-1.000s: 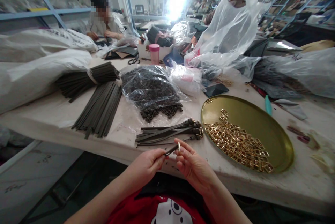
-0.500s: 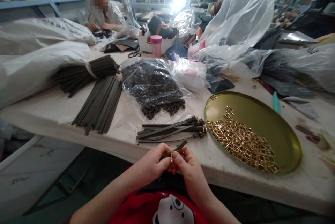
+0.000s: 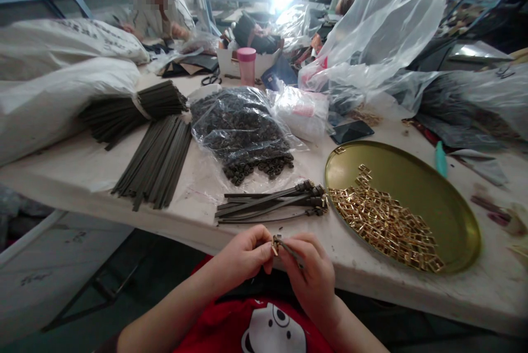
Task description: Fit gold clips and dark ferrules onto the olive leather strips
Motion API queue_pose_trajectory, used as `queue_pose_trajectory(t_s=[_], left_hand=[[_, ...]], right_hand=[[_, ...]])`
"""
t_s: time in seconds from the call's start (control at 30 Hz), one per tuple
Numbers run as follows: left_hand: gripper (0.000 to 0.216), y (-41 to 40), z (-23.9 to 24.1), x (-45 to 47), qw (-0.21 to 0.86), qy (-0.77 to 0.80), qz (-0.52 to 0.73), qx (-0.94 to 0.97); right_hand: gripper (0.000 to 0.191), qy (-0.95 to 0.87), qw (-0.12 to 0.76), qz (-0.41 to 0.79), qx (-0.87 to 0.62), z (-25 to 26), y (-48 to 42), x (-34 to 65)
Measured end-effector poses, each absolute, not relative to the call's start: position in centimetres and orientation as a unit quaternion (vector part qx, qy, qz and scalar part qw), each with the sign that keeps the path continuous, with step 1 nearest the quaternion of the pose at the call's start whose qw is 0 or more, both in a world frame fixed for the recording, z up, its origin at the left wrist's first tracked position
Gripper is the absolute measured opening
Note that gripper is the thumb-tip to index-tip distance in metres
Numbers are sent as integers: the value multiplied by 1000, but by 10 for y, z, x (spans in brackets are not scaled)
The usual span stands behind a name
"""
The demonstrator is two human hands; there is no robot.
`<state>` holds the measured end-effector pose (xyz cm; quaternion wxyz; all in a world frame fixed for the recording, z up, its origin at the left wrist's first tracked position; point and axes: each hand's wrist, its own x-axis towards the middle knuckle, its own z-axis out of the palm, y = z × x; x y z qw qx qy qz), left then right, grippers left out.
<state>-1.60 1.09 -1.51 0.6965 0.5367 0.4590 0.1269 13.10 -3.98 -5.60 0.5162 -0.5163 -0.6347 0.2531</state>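
Observation:
Close to the table's front edge, my left hand (image 3: 252, 251) pinches a small gold buckle (image 3: 275, 245) between thumb and fingers. My right hand (image 3: 311, 265) is closed on a dark strap (image 3: 292, 251), which runs from the buckle into the fingers. Part of the strap is hidden by the hand. Just beyond my hands lie several dark straps with buckles fitted at their right ends (image 3: 268, 205). To the right, a round gold tray (image 3: 449, 199) bears a heap of loose gold buckles (image 3: 383, 226).
Loose dark straps (image 3: 154, 163) and a banded bundle (image 3: 136, 111) lie at left beside white sacks (image 3: 61, 103). A clear bag of small dark loops (image 3: 243, 127) spills open mid-table. Behind are a phone (image 3: 352, 132) and a pink-lidded jar (image 3: 246, 67). Another person (image 3: 160, 17) sits across.
The strap's free end no longer points up to the right; it now bends from the buckle into my right hand. My right hand has moved slightly right, away from the left.

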Motion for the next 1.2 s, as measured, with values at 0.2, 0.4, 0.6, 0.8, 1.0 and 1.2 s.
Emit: queue_pose_trajectory(t_s=[0.2, 0.4, 0.6, 0.8, 1.0, 1.2], left_hand=[[20, 8, -9, -17, 697, 486, 114, 514], [19, 1, -8, -19, 683, 493, 123, 525], [20, -7, -8, -16, 670, 496, 138, 534], [15, -8, -10, -14, 636, 514, 141, 559], [17, -6, -13, -15, 614, 511, 134, 587], [17, -5, -17, -13, 620, 493, 113, 600]], right_hand=[[20, -720, 449, 313, -427, -32, -37, 146], [9, -714, 367, 404, -438, -21, -26, 150], [9, -812, 273, 294, -423, -15, -27, 154], [8, -879, 187, 109, -426, -19, -36, 150], [11, -807, 238, 270, -469, -16, -38, 153], [10, -681, 265, 441, -521, -18, -33, 160]])
